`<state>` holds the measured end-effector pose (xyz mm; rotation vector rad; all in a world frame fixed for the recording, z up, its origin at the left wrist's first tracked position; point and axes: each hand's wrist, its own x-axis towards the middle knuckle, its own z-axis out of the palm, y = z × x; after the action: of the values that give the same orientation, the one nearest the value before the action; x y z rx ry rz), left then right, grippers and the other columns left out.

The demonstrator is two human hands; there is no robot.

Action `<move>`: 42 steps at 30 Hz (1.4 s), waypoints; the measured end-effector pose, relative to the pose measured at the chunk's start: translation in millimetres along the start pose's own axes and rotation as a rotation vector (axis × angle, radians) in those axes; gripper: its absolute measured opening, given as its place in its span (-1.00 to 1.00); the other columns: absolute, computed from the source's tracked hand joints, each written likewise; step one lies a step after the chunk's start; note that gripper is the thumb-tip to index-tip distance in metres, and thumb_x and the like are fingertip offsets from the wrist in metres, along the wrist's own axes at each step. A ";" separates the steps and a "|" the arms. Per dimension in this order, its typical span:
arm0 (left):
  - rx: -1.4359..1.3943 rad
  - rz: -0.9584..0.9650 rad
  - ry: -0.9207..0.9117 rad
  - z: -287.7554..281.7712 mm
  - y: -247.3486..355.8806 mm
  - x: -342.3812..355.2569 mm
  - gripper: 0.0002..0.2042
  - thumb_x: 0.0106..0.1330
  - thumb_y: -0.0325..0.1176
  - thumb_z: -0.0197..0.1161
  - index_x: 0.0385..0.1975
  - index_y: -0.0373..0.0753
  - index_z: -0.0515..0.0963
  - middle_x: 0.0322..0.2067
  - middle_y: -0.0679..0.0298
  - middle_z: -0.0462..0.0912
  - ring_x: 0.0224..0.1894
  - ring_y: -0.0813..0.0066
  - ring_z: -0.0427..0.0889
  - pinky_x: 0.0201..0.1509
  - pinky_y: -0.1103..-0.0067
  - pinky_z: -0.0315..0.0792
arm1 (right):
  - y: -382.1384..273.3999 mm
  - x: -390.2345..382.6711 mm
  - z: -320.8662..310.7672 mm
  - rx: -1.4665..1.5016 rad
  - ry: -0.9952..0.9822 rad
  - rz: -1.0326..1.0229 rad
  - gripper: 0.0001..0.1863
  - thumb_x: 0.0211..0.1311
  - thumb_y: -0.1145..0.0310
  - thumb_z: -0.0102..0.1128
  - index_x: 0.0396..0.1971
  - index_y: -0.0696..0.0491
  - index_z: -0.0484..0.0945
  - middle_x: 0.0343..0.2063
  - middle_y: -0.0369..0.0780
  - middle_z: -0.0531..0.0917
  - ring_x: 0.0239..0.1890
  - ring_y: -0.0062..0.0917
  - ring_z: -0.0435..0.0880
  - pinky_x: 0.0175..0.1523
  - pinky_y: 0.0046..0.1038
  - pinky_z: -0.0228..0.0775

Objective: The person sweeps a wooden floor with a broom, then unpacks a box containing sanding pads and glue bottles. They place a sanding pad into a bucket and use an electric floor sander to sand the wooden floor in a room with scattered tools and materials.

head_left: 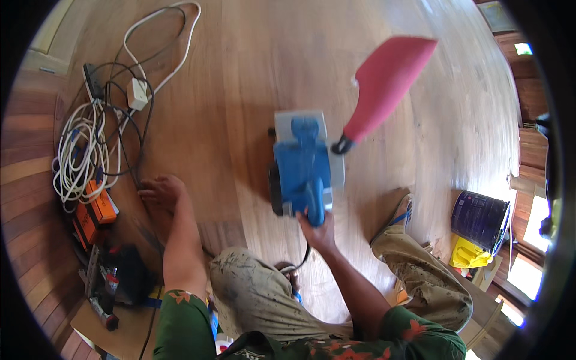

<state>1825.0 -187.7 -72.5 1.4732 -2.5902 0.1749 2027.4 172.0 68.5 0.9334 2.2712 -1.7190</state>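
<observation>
My right hand (318, 231) is wrapped round the rear handle of a blue belt sander (305, 162), which stands on the wooden floor in front of me. A red dust bag (390, 84) sticks out from its right side on a black connector, pointing far right. A black cord leaves the sander's rear near my right wrist. Stretched out to the left, my left hand (163, 191) is low over the floor with its fingertips at a black power cord (143, 153). The fingers seem closed on that cord, though they look small and slightly blurred here.
Beyond my left hand lie a coiled white cable (81, 159), a white socket block (137, 94) and orange boxes (96, 210). A dark power tool (111, 288) rests on cardboard (123, 327) at near left. On the right are a dark bucket (480, 219) and a yellow container (471, 253).
</observation>
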 end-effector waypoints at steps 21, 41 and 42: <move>0.107 -0.021 0.003 5.5 9.6 1.2 -0.38 0.54 -0.06 -0.09 0.55 -0.12 0.19 0.57 -0.15 0.09 0.60 -0.07 0.10 0.56 -0.01 0.07 | -213.6 353.8 56.1 0.208 -0.091 -0.197 -0.74 0.15 0.36 0.39 -0.66 0.08 0.54 -0.72 -0.25 0.55 -0.70 -0.52 0.49 -0.50 -0.38 0.32; 0.123 -0.053 -0.026 -3.5 17.6 4.8 -0.37 0.51 -0.07 -0.12 0.57 -0.08 0.21 0.60 -0.05 0.07 0.61 0.03 0.12 0.57 -0.02 0.06 | -0.1 -38.6 -11.5 0.023 -0.121 0.149 -0.74 0.16 0.40 0.51 -0.41 0.06 0.51 -0.59 -0.35 0.51 -0.53 -0.67 0.47 -0.40 -0.46 0.33; 0.119 -0.049 -0.021 -4.3 17.3 4.8 -0.37 0.51 -0.07 -0.12 0.57 -0.08 0.21 0.59 -0.06 0.07 0.61 0.02 0.12 0.56 -0.03 0.06 | -1.0 -46.6 -10.6 0.076 -0.130 0.185 -0.75 0.17 0.40 0.51 -0.41 0.06 0.51 -0.60 -0.35 0.52 -0.55 -0.68 0.47 -0.41 -0.47 0.33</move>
<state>1808.0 -182.3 -67.7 1.5841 -2.5987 0.3141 2066.5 163.4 94.5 0.9812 1.9844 -1.7418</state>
